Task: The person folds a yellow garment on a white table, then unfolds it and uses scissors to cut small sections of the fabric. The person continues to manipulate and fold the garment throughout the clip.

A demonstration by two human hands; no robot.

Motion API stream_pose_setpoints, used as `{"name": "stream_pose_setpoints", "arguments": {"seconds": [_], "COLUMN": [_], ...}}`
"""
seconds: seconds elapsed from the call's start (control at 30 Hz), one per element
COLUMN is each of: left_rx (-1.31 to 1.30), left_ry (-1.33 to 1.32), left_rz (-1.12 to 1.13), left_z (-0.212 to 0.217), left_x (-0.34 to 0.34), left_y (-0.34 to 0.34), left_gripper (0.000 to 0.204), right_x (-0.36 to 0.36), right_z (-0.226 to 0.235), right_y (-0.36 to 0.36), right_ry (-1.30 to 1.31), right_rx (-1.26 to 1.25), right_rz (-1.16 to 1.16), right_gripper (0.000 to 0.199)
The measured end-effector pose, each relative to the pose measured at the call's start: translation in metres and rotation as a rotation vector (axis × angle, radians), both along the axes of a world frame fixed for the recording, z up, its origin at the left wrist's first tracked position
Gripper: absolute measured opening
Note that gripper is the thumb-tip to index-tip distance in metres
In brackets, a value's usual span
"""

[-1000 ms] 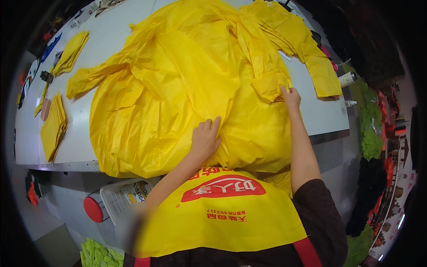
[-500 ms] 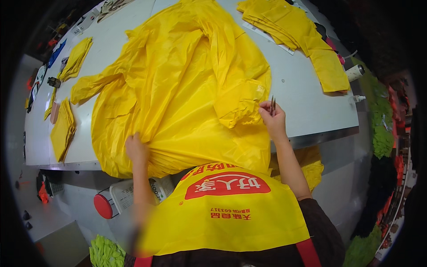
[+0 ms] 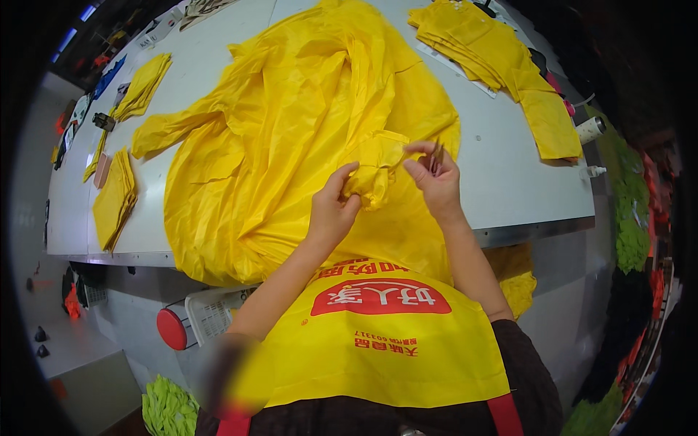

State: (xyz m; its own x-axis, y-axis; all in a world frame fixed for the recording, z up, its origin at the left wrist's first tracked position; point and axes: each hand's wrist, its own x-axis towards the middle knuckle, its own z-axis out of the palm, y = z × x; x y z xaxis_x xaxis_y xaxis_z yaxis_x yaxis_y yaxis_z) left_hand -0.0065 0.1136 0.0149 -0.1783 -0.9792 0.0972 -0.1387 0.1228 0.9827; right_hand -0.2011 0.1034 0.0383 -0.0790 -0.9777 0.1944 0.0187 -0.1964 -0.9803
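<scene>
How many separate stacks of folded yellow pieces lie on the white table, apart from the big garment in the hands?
3. One stack of folded yellow pieces lies at the far right, one at the far left, and one at the near left edge. Others may be hidden under the big yellow garment.

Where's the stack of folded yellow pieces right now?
In the head view, the folded yellow stack lies at the table's far right corner, beyond the right hand and beside the big yellow garment.

Left hand (image 3: 333, 207) and right hand (image 3: 435, 178) raised together, fingers pinched.
</scene>
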Motion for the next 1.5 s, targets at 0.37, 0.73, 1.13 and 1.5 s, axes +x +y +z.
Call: {"name": "stream_pose_setpoints", "arguments": {"seconds": [0.37,0.73,1.13,1.5], "left_rx": [0.426,-0.092,0.877,0.709], "left_ry": [0.485,-0.033,0.406,0.272], "left_rz": [-0.224,-0.583,-0.324,-0.217], "left_z": [-0.016,0.032,0.026,0.032], "left_x": [0.040,0.037,0.028,0.024], "left_y": [0.020,-0.059,-0.038,-0.031], "left_gripper": [0.051,0.026,0.028,0.027], "right_x": [0.019,0.016,0.006,0.028], "right_z": [-0.014,0.014,-0.004,0.018], "right_y": [-0.026,-0.002,-0.003,-0.012], "right_ry": [-0.234,-0.151,0.282,0.658], "right_rx": [0.299,0.402,0.135,-0.329], "right_rz": [0.458,0.625,0.194,0.308], "right_gripper": [0.013,0.013,0.017,0.016]}}
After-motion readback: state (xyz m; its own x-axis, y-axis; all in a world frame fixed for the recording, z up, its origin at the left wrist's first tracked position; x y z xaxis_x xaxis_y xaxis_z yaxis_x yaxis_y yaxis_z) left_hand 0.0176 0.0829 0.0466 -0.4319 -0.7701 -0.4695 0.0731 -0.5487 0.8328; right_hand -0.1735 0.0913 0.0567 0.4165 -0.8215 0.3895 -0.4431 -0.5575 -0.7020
